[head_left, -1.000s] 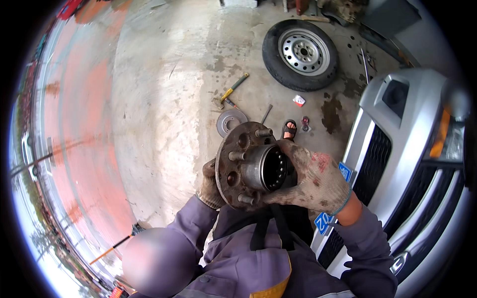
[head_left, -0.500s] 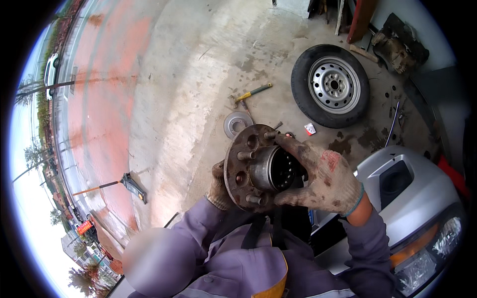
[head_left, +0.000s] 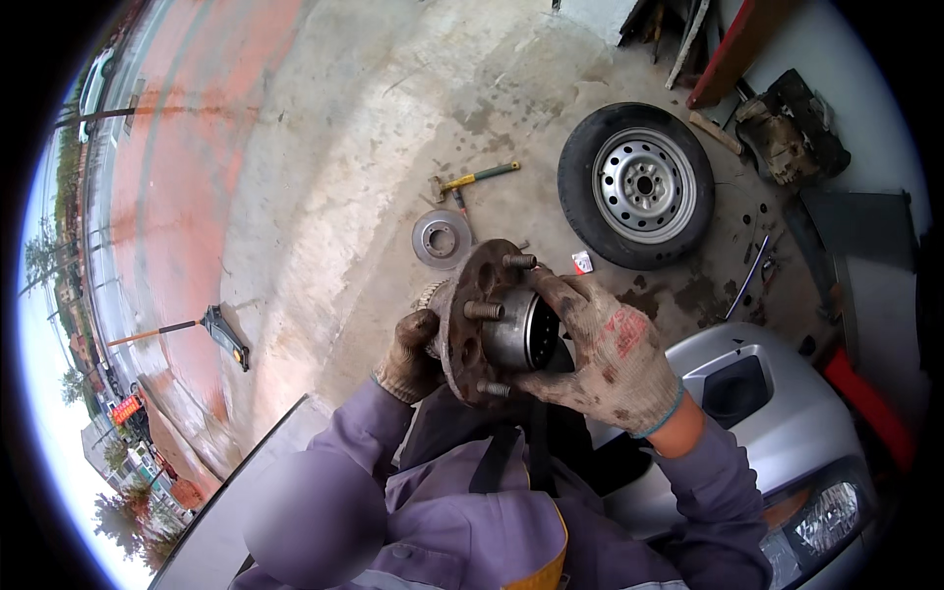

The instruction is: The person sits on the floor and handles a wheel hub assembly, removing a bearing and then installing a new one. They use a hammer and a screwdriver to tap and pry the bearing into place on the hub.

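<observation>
Between my hands I hold a rusty wheel hub (head_left: 455,334) with threaded studs standing out of its flange. Its smooth metal barrel, with a dark, dotted opening, points to the right. My right hand (head_left: 615,359), in a dirty knitted work glove with a red mark, grips that barrel end between thumb and fingers. On the flange's other side my left hand (head_left: 411,359), gloved too, is closed around the hub's back part, where a toothed ring shows. The left fingers are partly hidden behind the flange. The hub is tilted in front of my chest, above the floor.
On the concrete lie a brake disc (head_left: 442,239), a hammer (head_left: 480,177), a small white-and-red box (head_left: 582,263) and a wheel with tyre (head_left: 636,185). A floor jack (head_left: 224,337) stands to the left. A silver car front (head_left: 787,423) is close on my right.
The hub has turned so its flange is seen more edge-on and its barrel points further right. More of my left hand shows. The whole view has shifted a little.
</observation>
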The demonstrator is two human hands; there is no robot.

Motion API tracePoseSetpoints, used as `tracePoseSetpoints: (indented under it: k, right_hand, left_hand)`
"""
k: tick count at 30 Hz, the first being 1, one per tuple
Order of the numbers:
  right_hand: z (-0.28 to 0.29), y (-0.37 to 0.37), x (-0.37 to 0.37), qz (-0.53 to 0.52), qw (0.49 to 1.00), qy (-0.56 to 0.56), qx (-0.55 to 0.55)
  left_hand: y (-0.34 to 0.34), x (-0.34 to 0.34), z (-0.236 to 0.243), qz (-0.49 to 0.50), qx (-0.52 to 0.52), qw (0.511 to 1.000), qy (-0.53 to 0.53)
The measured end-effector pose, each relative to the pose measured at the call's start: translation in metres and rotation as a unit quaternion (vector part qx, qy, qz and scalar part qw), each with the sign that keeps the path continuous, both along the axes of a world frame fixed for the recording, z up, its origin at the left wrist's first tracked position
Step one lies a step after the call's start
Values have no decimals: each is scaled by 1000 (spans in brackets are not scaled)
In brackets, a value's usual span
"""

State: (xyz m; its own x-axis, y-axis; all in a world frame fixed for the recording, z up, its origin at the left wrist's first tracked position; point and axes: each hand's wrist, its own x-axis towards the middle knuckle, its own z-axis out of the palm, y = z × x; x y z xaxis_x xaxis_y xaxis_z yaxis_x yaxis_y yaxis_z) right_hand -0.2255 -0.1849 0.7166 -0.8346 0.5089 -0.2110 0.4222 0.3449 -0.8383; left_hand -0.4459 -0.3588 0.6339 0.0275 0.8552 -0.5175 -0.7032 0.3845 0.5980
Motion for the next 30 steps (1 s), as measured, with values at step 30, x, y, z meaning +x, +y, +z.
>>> tracePoseSetpoints:
  k: [30]
  right_hand:
    - [-60,-28,-57,-347,878,34,-329]
  left_hand:
    - [-33,-50,-99,134,-1,943,-306]
